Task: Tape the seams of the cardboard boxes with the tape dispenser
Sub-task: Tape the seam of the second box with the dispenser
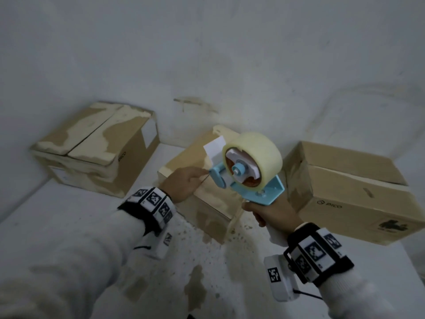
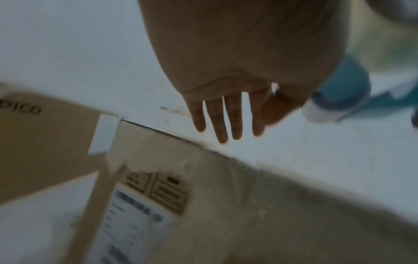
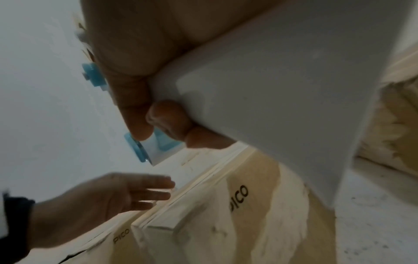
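White table (image 1: 69,226), three cardboard boxes. Right hand (image 1: 269,214) grips tape dispenser (image 1: 248,166) above middle box (image 1: 207,180); left hand (image 1: 184,184), fingers straight, reaches its front. Advice: anchor tape end past seam edge, pull straight.

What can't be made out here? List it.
- Middle box seam: head view, dispenser and left hand cover it.
- Dispenser handle: head view, right hand wraps it.
- Label print: left wrist view, blurred.
- Tape end: too faint in every view.
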{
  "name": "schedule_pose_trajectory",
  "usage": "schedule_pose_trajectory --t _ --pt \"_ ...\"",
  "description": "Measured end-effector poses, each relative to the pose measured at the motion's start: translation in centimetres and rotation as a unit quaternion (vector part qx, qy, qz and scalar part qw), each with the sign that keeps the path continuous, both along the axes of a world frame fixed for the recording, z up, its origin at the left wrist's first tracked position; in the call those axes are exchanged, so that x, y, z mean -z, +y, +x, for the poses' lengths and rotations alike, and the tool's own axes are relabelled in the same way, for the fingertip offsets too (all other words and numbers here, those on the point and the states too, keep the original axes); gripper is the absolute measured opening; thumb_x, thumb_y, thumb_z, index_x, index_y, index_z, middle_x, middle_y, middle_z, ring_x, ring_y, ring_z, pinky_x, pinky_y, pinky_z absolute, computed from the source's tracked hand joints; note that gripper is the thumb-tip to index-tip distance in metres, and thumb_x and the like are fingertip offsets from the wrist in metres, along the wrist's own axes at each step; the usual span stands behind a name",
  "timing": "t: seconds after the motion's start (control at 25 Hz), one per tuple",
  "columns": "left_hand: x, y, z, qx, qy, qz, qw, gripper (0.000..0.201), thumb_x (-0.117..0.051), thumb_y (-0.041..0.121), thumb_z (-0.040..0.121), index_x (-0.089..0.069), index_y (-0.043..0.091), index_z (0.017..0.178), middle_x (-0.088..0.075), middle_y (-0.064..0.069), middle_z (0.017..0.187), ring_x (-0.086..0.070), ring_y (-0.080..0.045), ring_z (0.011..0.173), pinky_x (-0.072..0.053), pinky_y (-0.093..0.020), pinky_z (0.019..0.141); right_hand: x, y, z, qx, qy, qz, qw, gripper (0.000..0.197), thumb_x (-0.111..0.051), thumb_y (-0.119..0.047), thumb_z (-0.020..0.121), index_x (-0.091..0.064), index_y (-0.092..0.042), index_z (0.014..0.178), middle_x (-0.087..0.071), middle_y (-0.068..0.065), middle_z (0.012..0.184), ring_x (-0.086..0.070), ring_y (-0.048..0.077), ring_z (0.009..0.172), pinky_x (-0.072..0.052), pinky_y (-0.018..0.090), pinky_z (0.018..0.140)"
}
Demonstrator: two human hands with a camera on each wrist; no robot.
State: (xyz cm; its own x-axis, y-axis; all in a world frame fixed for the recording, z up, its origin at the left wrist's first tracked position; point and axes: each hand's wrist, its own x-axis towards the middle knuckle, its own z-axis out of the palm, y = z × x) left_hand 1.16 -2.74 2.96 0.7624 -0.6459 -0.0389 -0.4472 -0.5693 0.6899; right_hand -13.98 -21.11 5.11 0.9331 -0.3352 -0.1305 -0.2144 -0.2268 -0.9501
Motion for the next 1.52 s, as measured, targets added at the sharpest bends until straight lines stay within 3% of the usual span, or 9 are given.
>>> schedule_pose_trajectory --t 0.08,0.16,0.28,0.44,0.56,0.72,0.96,1.2,1.52 --pt "-1.9 -0.4 -0.1 -0.131 0.277 -0.211 0.928 0.039 -0.033 0.034 0.099 -0.06 0.009 0.112 -0.066 -0.007 0.107 -0.062 -0.021 0.093 -0.043 -0.031 0.086 0.3 1.2 0.8 0.007 0.0 -0.013 1.0 0.024 -0.07 0.0 0.072 -0.052 -0.011 0.061 -0.05 0.002 0.043 -0.045 0.018 0.038 -0.039 0.03 0.045" --pt "-2.9 -0.2 0.3 -0.142 0.434 -0.269 0.848 0.064 -0.024 0.059 0.094 -0.06 0.007 0.103 -0.065 -0.01 0.095 -0.062 -0.027 0.092 -0.045 -0.038 0.09 0.4 2.2 1.7 0.01 0.008 -0.012 1.0 0.023 -0.07 -0.001 0.072 -0.052 -0.012 0.062 -0.05 -0.003 0.043 -0.044 0.014 0.038 -0.038 0.028 0.044" --pt "-3.2 0.6 0.8 -0.146 0.463 -0.275 0.83 0.075 -0.026 0.067 0.089 -0.059 0.003 0.11 -0.064 -0.016 0.107 -0.06 -0.031 0.103 -0.047 -0.04 0.093 0.0 3.0 2.3 0.004 -0.002 0.005 1.0 0.023 -0.069 0.001 0.074 -0.051 -0.011 0.066 -0.048 -0.006 0.041 -0.041 0.011 0.036 -0.036 0.027 0.042" --pt "-2.2 2.3 1.2 -0.204 0.485 -0.241 0.816 0.068 -0.039 0.063 0.088 -0.055 0.003 0.115 -0.063 -0.015 0.097 -0.062 -0.025 0.08 -0.052 -0.031 0.064 -0.6 3.7 2.7 -0.023 -0.017 -0.006 1.0 0.024 -0.068 0.002 0.076 -0.051 -0.011 0.065 -0.05 -0.005 0.041 -0.042 0.011 0.037 -0.037 0.029 0.044" --pt "-1.9 2.9 1.0 -0.14 0.577 -0.195 0.78 0.081 -0.036 0.07 0.085 -0.049 -0.001 0.123 -0.064 -0.023 0.114 -0.068 -0.031 0.091 -0.056 -0.033 0.071 -1.0 4.0 3.1 -0.037 -0.021 -0.011 0.999 0.026 -0.068 0.002 0.077 -0.051 -0.012 0.061 -0.049 -0.004 0.042 -0.042 0.011 0.037 -0.038 0.029 0.045" --pt "-2.1 2.1 1.0 -0.151 0.602 -0.304 0.723 0.054 -0.045 0.05 0.091 -0.06 0.0 0.106 -0.073 -0.014 0.083 -0.073 -0.02 0.068 -0.058 -0.024 0.058 -1.1 4.3 3.2 -0.052 -0.02 -0.025 0.998 0.028 -0.068 0.001 0.077 -0.051 -0.014 0.06 -0.05 -0.005 0.039 -0.044 0.01 0.037 -0.039 0.029 0.046" --pt "-1.7 1.4 1.1 -0.216 0.523 -0.307 0.765 0.017 -0.047 0.009 0.095 -0.059 0.005 0.084 -0.069 -0.004 0.054 -0.066 -0.01 0.046 -0.054 -0.017 0.046 -0.4 3.8 2.5 -0.053 -0.021 -0.03 0.998 0.032 -0.069 0.0 0.077 -0.05 -0.013 0.056 -0.048 -0.002 0.041 -0.044 0.013 0.038 -0.04 0.027 0.046" --pt "-2.6 1.7 1.6 -0.223 0.414 -0.252 0.846 0.013 -0.054 0.004 0.091 -0.06 0.009 0.081 -0.067 -0.005 0.065 -0.065 -0.009 0.052 -0.053 -0.018 0.055 0.3 3.5 2.3 -0.059 -0.015 -0.044 0.997 0.031 -0.069 -0.003 0.078 -0.05 -0.012 0.055 -0.049 -0.001 0.042 -0.045 0.014 0.039 -0.041 0.024 0.046" --pt "-2.8 2.4 3.5 -0.27 0.293 -0.277 0.874 0.029 -0.06 -0.003 0.084 -0.059 -0.005 0.113 -0.063 -0.012 0.068 -0.061 -0.006 0.038 -0.052 -0.016 0.044 0.9 3.6 2.1 -0.066 -0.023 -0.064 0.996 0.033 -0.068 -0.005 0.08 -0.05 -0.014 0.055 -0.051 -0.004 0.039 -0.046 0.008 0.037 -0.04 0.019 0.045"
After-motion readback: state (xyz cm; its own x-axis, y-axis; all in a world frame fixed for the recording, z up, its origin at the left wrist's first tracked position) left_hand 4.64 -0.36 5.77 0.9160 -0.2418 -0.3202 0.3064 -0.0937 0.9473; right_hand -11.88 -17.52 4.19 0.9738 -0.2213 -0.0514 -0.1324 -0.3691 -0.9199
